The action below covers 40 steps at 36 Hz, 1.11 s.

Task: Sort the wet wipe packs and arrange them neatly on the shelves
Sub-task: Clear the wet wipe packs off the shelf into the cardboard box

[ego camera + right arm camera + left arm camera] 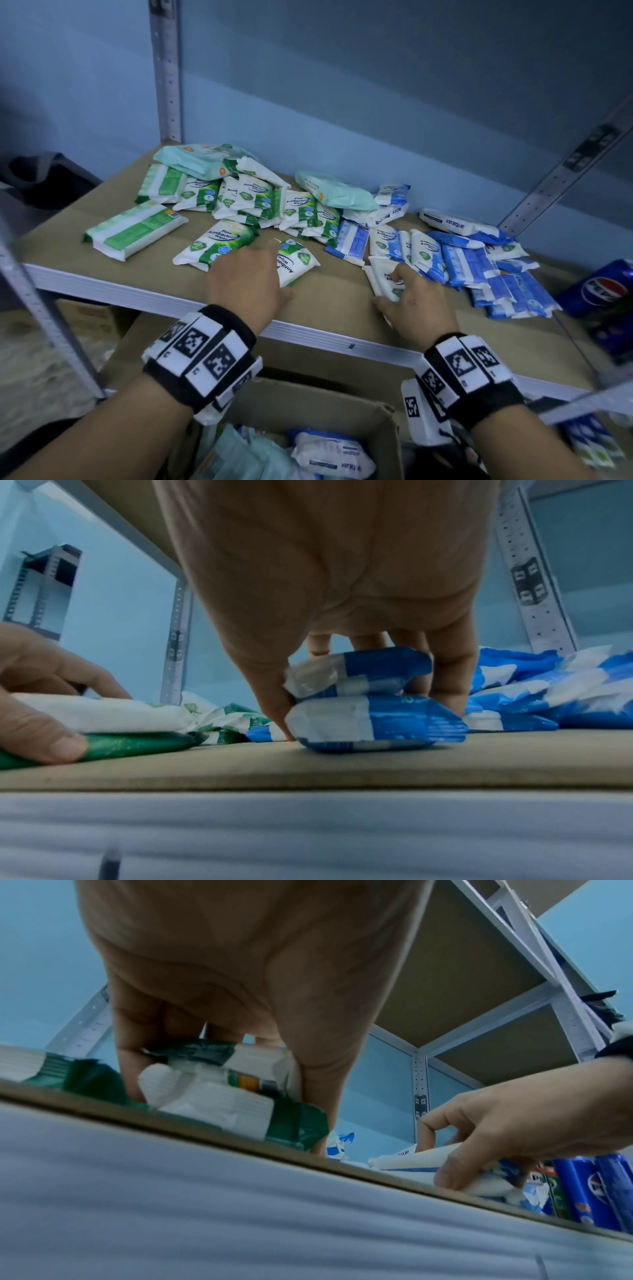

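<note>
Gripping soft, slippery packs, your left hand (247, 278) holds green packs (219, 1085), your right hand (416, 305) blue packs (369, 696); clamp their flat sides.

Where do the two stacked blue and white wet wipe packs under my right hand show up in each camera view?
Head: two stacked blue and white wet wipe packs lie right of centre near the shelf's front edge, mostly under the right hand.
Left wrist: far right, low, pale edge under that hand.
Right wrist: centre, stacked, fingers and thumb round them.
Shared landmark: the brown shelf board.
</note>
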Tool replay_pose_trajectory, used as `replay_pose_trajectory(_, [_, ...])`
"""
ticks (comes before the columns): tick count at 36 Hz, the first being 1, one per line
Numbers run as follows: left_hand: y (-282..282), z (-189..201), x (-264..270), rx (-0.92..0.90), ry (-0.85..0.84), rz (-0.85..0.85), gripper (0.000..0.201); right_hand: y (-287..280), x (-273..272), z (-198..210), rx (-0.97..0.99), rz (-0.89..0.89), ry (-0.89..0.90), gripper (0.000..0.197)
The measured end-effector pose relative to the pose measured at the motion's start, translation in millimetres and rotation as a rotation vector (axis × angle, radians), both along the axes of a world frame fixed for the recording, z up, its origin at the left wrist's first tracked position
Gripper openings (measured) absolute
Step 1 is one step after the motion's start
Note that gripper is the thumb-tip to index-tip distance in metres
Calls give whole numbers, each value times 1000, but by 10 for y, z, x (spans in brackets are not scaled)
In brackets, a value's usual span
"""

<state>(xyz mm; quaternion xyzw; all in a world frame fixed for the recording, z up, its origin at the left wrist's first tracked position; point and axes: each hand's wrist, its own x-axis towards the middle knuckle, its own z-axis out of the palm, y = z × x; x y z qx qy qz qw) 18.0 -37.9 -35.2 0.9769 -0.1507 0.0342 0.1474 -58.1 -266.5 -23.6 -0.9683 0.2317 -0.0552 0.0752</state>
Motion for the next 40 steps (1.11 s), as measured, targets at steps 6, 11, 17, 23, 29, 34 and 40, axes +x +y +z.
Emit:
replay_pose_trajectory(6, [135, -16, -122, -79, 8, -54, 74, 87, -110, 48, -35, 7, 10, 34])
replay_pose_trajectory(11, [266, -61, -333, -204, 19, -95, 74, 145, -419, 68, 19, 54, -19, 32])
replay_pose_trajectory(17, [391, -203, -648, -351, -38, -173, 70, 255, -945, -91, 135, 139, -226, 31])
replay_pose_trajectory(23, [456, -544, -1131, -489, -40, -194, 66, 356, -1417, -395, 440, 149, -407, 39])
replay_pose_trajectory(29, [438, -1098, -1468, -533, 138, -179, 65, 359, -1711, -923, 584, 120, -432, 40])
replay_pose_trajectory(34, [443, -1550, -1676, -353, 357, -92, 65, 321, -1905, -1564, 587, 107, -94, 35])
replay_pose_trajectory(40, [442, -1933, -1857, -151, 567, -110, 69, 395, -2115, -2104, 570, 143, 249, 30])
